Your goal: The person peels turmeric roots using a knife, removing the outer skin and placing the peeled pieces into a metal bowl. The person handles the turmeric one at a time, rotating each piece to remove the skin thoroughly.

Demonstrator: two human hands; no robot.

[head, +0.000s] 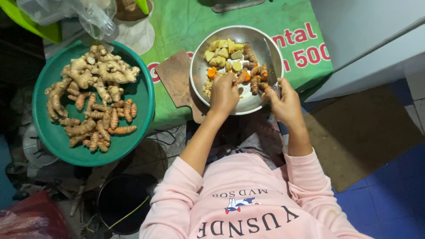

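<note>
We see a big green tray (141,95) at left of frame, piled with ginger and turmeric roots (95,95). Centre top, a metal bowl (256,33) holds cut pieces and whole roots. Our left hand (223,95) sits over the bowl's lower rim, fingers pinched on a turmeric piece (241,78) just above them. Our right hand (285,102), lower right of the bowl, is wrapped around a knife (270,64), blade pointing up across the bowl.

knife handle (278,90) hidden inside right hand (285,104), plastic bag (84,13) cut off at top edge
</note>
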